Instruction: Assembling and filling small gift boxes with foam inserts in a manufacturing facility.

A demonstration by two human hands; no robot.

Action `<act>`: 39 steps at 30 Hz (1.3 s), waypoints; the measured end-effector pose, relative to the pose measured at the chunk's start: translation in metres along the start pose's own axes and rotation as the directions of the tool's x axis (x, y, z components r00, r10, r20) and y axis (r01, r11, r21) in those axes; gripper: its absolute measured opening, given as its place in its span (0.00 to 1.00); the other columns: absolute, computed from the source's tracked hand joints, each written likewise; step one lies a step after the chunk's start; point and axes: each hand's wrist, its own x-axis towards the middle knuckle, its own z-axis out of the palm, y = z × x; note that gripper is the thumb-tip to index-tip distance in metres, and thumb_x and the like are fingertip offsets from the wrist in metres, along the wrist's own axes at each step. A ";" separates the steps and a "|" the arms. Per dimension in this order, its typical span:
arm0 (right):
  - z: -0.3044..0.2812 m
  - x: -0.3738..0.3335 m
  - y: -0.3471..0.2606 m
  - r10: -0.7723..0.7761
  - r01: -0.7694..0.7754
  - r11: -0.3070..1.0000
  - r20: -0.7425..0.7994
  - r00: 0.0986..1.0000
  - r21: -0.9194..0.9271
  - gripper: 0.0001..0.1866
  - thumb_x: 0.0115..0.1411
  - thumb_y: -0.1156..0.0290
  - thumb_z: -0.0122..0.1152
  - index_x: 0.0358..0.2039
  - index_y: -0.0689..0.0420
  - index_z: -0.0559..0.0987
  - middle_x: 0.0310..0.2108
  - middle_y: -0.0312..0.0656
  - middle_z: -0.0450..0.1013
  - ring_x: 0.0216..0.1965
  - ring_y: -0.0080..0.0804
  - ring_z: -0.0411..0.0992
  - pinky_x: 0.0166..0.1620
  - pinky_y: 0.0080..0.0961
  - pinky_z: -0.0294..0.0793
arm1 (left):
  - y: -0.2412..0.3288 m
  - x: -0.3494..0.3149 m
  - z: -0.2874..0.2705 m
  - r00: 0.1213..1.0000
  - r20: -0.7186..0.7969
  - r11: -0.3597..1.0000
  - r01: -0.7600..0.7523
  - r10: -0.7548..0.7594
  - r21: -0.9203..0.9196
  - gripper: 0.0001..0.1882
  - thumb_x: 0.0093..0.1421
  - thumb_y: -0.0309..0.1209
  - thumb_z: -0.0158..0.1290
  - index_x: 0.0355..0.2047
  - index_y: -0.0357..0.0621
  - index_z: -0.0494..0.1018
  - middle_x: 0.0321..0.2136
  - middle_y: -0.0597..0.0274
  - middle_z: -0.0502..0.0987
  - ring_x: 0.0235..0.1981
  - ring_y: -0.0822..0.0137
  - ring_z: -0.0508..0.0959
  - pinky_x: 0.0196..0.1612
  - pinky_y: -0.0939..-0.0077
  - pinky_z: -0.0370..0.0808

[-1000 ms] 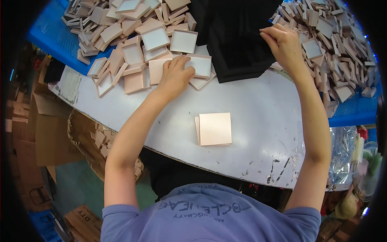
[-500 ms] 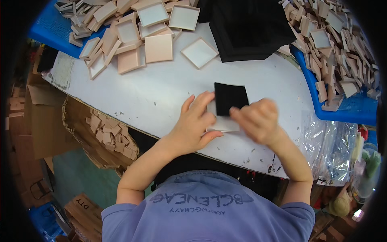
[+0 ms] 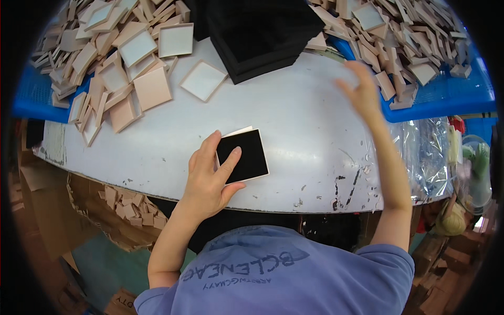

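Observation:
Near the front edge of the table, my left hand [image 3: 206, 176] grips a shallow pale pink box tray. Its thumb lies along the near side, and one finger presses on the black square pad [image 3: 249, 157]. The pad lies inside the tray and covers its floor; a pale corner sticks out behind the far edge. My right hand [image 3: 361, 92] is raised at the right, close to the blue crate [image 3: 436, 100] of pale box parts. It looks empty, its fingers apart and smeared by motion.
A tall stack of black square pads [image 3: 262, 37] stands at the far middle. One tray with a white inside [image 3: 203, 81] lies beside it, and a heap of trays [image 3: 126, 79] spreads to the left. Clear plastic bags [image 3: 428, 152] hang over the right edge. Below the table's left edge sits a carton of pale pieces [image 3: 134, 207].
The black pad now sits inside the tray, where before it was held over it. My right hand has let go and swung up to the right. The view has shifted too.

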 end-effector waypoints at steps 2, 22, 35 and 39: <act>-0.029 0.000 0.093 0.249 -0.249 0.913 -0.040 0.968 -0.322 0.27 0.46 0.59 0.66 0.43 0.62 0.74 0.41 0.51 0.73 0.43 0.46 0.71 0.47 0.34 0.69 | -0.003 0.003 0.004 0.999 -0.043 0.999 -0.033 0.032 -0.024 0.29 0.50 0.43 0.59 0.50 0.42 0.68 0.58 0.36 0.53 0.58 0.41 0.58 0.56 0.56 0.57; 0.006 -0.006 -0.160 -0.411 0.188 0.782 0.265 0.872 0.595 0.33 0.32 0.65 0.73 0.40 0.58 0.68 0.41 0.51 0.64 0.43 0.48 0.65 0.45 0.36 0.67 | -0.029 0.008 0.015 0.957 -0.257 0.935 -0.209 0.135 -0.286 0.59 0.43 0.42 0.67 0.64 0.51 0.36 0.60 0.31 0.43 0.59 0.40 0.58 0.56 0.52 0.65; 0.029 -0.037 -0.189 -0.610 0.508 0.781 0.269 0.746 0.362 0.32 0.47 0.48 0.61 0.47 0.58 0.70 0.51 0.52 0.60 0.52 0.51 0.58 0.54 0.50 0.55 | -0.010 0.005 -0.008 0.999 0.019 0.997 -0.043 0.042 0.059 0.48 0.41 0.45 0.64 0.59 0.37 0.55 0.58 0.38 0.54 0.56 0.46 0.62 0.55 0.55 0.58; 0.027 -0.038 -0.185 -0.587 0.451 0.799 0.350 0.730 0.399 0.34 0.50 0.47 0.59 0.51 0.56 0.68 0.55 0.51 0.56 0.56 0.50 0.53 0.58 0.52 0.49 | -0.010 0.004 -0.012 0.998 0.067 0.995 -0.026 0.020 0.093 0.51 0.41 0.52 0.62 0.60 0.39 0.53 0.60 0.39 0.52 0.60 0.45 0.56 0.58 0.48 0.51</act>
